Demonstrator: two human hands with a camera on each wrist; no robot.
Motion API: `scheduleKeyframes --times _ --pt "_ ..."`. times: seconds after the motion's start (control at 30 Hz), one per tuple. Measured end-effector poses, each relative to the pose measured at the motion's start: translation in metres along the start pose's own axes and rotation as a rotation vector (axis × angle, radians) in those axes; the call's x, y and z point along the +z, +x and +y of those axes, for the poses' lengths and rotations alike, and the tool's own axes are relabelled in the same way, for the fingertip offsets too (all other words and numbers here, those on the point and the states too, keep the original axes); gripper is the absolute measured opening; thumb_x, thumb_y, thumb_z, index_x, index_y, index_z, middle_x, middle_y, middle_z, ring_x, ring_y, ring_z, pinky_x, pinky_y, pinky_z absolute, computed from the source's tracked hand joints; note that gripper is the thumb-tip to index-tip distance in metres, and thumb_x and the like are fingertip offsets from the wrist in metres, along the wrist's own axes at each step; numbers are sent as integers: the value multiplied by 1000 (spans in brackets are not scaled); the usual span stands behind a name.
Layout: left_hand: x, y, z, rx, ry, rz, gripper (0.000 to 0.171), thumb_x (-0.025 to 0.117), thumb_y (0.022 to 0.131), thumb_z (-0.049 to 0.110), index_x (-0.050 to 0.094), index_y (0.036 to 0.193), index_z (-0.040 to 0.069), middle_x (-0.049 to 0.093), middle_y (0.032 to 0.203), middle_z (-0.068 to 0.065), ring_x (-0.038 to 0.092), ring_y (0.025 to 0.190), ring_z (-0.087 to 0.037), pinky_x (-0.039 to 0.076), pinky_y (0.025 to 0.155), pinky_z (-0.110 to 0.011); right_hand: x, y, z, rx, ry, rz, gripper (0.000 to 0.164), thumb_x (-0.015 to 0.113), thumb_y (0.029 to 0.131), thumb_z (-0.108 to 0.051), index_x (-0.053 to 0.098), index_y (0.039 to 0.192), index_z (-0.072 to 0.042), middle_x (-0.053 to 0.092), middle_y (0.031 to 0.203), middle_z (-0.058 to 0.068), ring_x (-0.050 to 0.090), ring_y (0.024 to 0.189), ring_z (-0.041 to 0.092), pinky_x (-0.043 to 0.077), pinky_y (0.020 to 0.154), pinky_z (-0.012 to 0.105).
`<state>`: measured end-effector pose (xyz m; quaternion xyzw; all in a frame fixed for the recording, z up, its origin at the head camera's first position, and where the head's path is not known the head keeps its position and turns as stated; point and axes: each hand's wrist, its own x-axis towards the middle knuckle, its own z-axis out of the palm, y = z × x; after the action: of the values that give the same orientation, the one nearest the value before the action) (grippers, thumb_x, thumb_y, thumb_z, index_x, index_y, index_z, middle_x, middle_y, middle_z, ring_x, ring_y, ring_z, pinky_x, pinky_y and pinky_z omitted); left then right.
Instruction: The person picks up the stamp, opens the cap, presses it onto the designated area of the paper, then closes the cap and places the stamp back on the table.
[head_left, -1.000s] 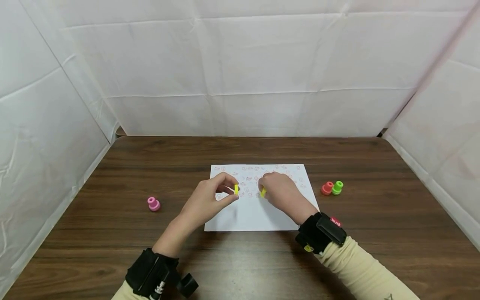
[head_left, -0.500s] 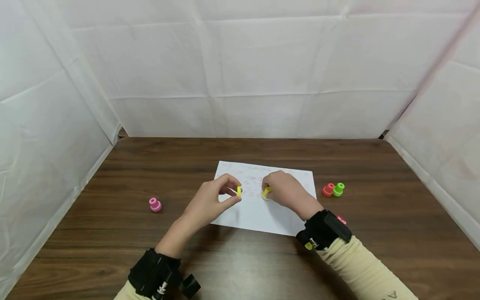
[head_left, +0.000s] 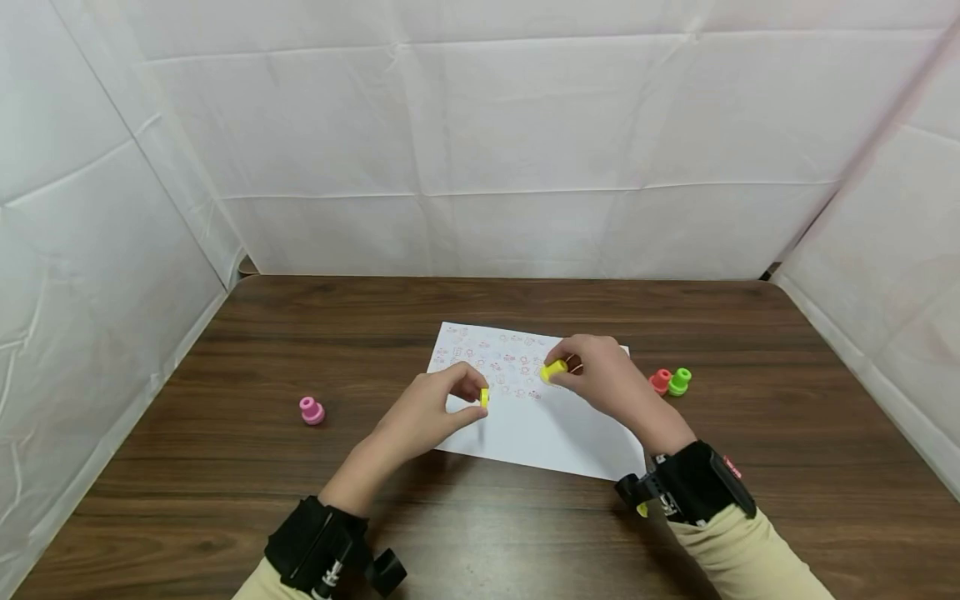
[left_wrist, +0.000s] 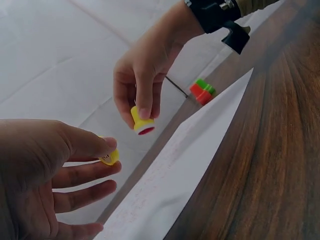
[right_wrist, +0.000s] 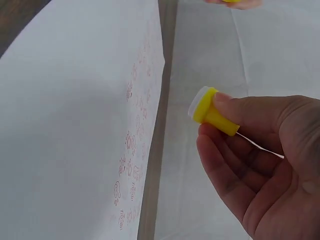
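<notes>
At the left of the bench a pink stamp stands upright. Right of it, the left hand's grip pinches a yellow cap above the paper, whose far part bears red prints. Further right, also above the paper, the right hand's grip pinches a tilted yellow stamp. Beyond the paper's right edge, a red stamp sits just left of a green stamp.

Booth: wht sheets, wd tbl
</notes>
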<state>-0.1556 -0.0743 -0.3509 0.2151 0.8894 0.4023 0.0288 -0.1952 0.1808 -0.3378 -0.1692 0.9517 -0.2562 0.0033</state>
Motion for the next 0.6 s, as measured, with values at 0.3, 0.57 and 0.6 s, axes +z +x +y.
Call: scheduleKeyframes --times 0.3,0.57,0.6 --pt "1 -1 -3 13 4 -21 19 73 90 17 64 107 15 72 101 0 70 100 -18 55 93 -46 -2 -11 -3 -33 108 64 16 78 86 -13 74 101 -10 74 97 3 67 88 17 60 83 37" --pt "7 8 6 21 -26 19 19 73 90 16 63 106 17 72 104 0 71 98 -17 55 94 -45 -1 -17 -14 -78 192 92 18 78 85 -11 73 102 -9 74 98 4 69 89 17 61 83 36" --pt "9 8 6 19 -31 22 19 74 90 16 63 106 17 73 103 0 71 98 -17 55 94 -45 -1 -18 -15 -80 197 91 18 78 85 -10 74 102 -9 74 98 4 69 89 17 61 83 36"
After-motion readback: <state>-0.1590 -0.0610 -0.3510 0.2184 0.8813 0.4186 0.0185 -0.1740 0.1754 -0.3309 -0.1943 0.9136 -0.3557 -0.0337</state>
